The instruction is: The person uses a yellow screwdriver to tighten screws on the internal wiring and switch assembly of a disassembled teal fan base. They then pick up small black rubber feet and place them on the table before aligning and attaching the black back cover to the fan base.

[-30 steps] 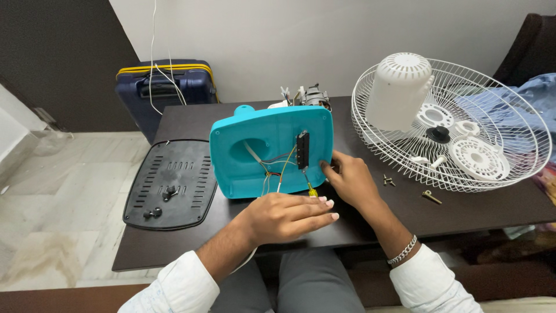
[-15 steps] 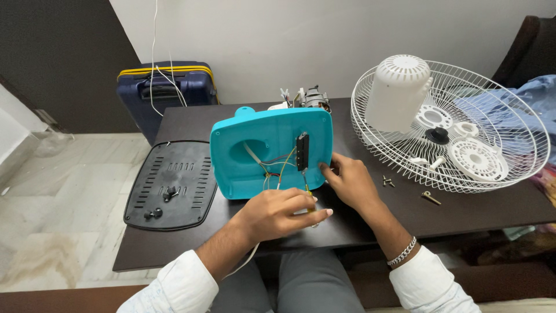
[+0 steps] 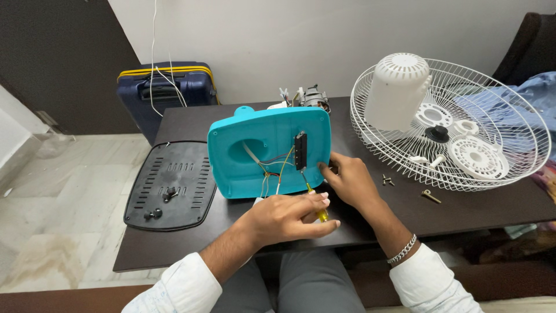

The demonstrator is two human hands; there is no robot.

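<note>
Fingers of the left hand (image 3: 289, 217) curl around a yellow-handled screwdriver (image 3: 315, 207), its tip angled up toward the black switch block (image 3: 300, 150) on the turquoise housing (image 3: 267, 152). Right hand (image 3: 350, 179) presses loosely curled fingers against the housing's lower right edge, steadying it upright on the dark table (image 3: 463, 203). Coloured wires (image 3: 272, 171) dangle inside. White fan grille (image 3: 509, 130) sits well apart, right.

The left hand (image 3: 289, 215) hides most of the yellow-handled screwdriver (image 3: 320, 214). The tiny metal screws (image 3: 387, 181) are too small to tell apart. The frame's right edge crops the crumpled blue cloth (image 3: 536, 93).
</note>
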